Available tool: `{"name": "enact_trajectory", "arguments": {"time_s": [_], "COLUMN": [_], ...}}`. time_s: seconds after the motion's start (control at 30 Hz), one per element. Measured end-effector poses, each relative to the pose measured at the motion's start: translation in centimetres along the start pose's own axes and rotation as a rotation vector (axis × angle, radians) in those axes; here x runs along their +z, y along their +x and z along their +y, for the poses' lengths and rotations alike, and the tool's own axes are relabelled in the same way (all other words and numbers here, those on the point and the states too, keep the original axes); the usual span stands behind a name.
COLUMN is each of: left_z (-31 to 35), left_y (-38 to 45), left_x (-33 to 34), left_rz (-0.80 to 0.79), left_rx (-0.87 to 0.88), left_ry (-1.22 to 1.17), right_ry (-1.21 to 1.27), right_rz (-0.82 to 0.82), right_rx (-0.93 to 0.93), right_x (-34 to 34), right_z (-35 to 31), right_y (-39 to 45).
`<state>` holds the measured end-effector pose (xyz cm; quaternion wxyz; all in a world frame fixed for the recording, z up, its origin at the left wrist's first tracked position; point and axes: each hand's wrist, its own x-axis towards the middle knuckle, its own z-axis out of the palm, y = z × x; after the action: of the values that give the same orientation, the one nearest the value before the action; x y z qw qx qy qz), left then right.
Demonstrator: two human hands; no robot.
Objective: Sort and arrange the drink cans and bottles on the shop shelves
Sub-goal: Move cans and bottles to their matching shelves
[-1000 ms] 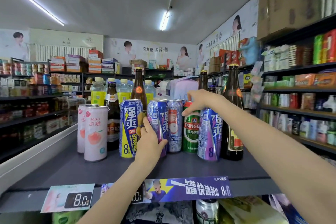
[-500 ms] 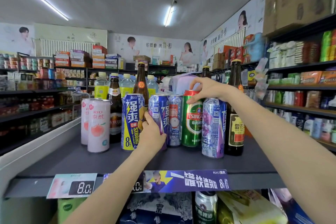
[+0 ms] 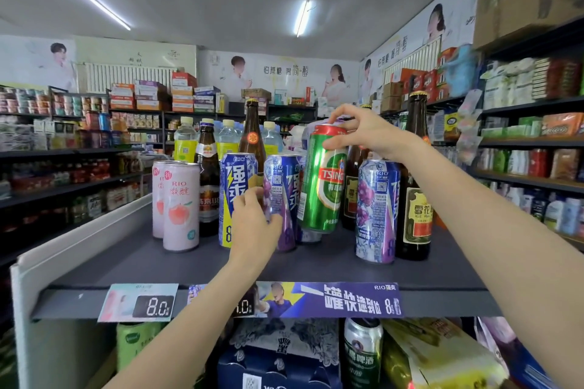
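Note:
My right hand [image 3: 363,129] grips the top of a green Tsingtao beer can [image 3: 322,180], which hangs tilted above the dark shelf [image 3: 316,265]. My left hand [image 3: 254,224] holds a purple-and-blue RIO can [image 3: 284,199] standing on the shelf. Beside it stand a blue-and-yellow RIO can [image 3: 235,180] to the left and another purple RIO can [image 3: 377,211] to the right. Two pink peach RIO cans [image 3: 180,205] stand at the left. Brown beer bottles [image 3: 417,199] stand behind and to the right.
Pale drink bottles [image 3: 227,139] line the back of the shelf. Price tags [image 3: 142,303] and a purple banner [image 3: 331,300] hang on the front edge. More cans and cartons [image 3: 361,354] sit on the shelf below. Stocked shelving runs along both sides of the shop.
My right hand has lifted the green can off the shelf and tipped it. My left hand keeps its hold on the purple can.

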<state>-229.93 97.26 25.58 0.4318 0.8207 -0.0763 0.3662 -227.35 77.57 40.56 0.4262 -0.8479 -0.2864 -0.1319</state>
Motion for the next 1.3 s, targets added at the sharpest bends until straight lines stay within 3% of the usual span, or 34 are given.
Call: {"name": "enact_trajectory", "arguments": {"time_s": [0.17, 0.33, 0.47, 0.6, 0.8, 0.93, 1.17, 1.3], "left_z": [-1.2, -2.2, -5.2, -8.0, -11.6, -14.1, -13.8, -14.1], "left_y": [-0.9, -5.9, -12.8, -15.1, -16.5, -20.4, -27.0, -28.9], "left_x": [-1.9, -4.7, -4.8, -1.5, 3.2, 4.3, 7.7, 9.3], "left_rz": [0.088, 0.209, -0.014, -0.228, -0.389, -0.457, -0.519, -0.659], "left_rx": [0.046, 0.331, 0.625, 0.519, 0.346, 0.371, 0.671, 0.841], "left_ry": [-0.078, -0.106, -0.021, -0.001, 0.208, 0.258, 0.382, 0.349], "right_ry": [0.014, 0.022, 0.047, 0.050, -0.073, -0.151, -0.095, -0.030], "right_rz": [-0.038, -0.060, -0.105, -0.132, -0.095, 0.007, 0.334, 0.559], "right_rx": [-0.080, -0.159, -0.139, -0.033, 0.157, 0.301, 0.561, 0.676], "right_x": [0.6, 1.7, 3.1, 4.8, 7.7, 10.7, 17.1, 20.6], "right_z": [-3.7, -5.7, -4.8, -1.6, 4.8, 10.3, 20.4, 24.9], "right_y": [-1.9, -8.0, -14.2, -19.8, -26.3, -31.0, -38.6, -39.6]}}
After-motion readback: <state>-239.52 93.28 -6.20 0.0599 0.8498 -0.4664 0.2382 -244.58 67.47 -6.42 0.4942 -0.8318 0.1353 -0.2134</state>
